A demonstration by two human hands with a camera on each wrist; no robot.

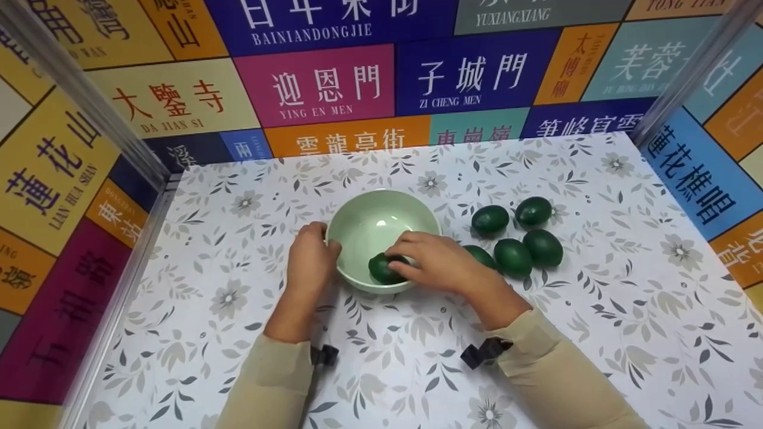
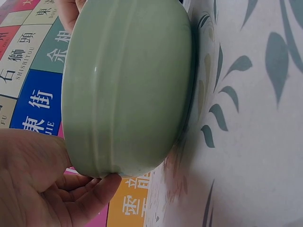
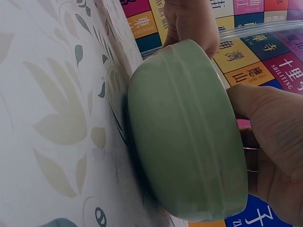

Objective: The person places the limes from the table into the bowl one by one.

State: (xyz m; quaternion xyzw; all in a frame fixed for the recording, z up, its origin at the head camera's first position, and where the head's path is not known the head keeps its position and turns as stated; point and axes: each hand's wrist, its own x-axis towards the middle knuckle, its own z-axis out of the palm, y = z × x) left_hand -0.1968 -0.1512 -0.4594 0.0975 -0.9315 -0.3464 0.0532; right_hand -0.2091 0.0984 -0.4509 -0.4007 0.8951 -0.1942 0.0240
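Note:
A pale green bowl (image 1: 381, 208) stands on the table, its outer wall large in both wrist views. My left hand (image 1: 311, 256) grips the bowl's left rim, thumb at the edge and fingers against the outside, as the left wrist view shows of the same hand (image 2: 52, 184). Inside the bowl, near its front wall, my right hand (image 1: 438, 259) holds a dark green, egg-shaped fruit (image 1: 381, 269) between thumb and fingers. In the right wrist view that hand (image 3: 279, 137) reaches over the rim, and the bowl's wall hides the fruit.
Several more dark green fruits (image 1: 512, 257) lie in a cluster right of the bowl, close to my right forearm. A white tablecloth with grey leaves and flowers (image 1: 232, 298) covers the table. Panels with colourful lettering (image 1: 328, 83) stand along the back and both sides.

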